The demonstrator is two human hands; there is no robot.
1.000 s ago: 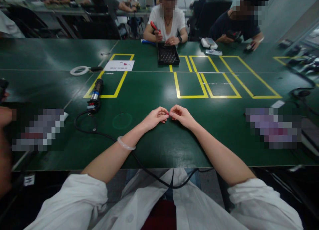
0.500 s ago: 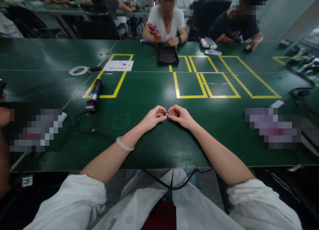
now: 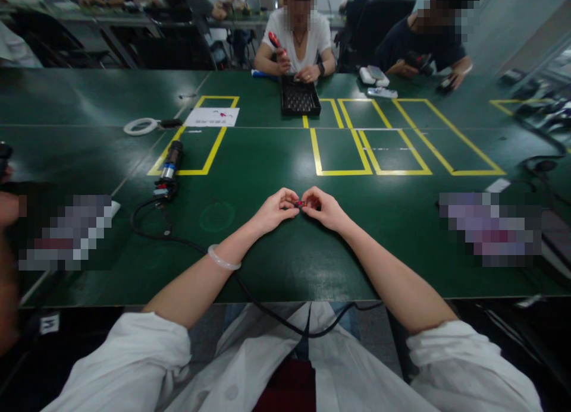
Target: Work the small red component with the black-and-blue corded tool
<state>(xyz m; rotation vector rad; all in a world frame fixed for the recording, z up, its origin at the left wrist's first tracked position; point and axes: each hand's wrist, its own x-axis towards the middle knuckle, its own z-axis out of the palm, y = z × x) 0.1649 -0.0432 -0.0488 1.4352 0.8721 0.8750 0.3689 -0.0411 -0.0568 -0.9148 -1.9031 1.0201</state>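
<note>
Between the fingertips of both hands is a tiny red and dark part (image 3: 300, 204), too small to make out its kind. My left hand (image 3: 279, 210) pinches it from the left, thumb and fingers together. From the other side my right hand (image 3: 323, 208) closes its fingertips on it. Both hands are just above the green table (image 3: 267, 257). Much of the part is hidden by the fingers.
A black and silver cylindrical tool (image 3: 170, 162) with a black cable lies on the left. A black tray (image 3: 300, 106) stands before a person across the table. A white sheet (image 3: 212, 117) lies inside yellow tape. Blurred flat objects lie at both sides.
The small part shows more red between my fingertips, and my right fingers have shifted slightly right. The person opposite has raised the red tool a little.
</note>
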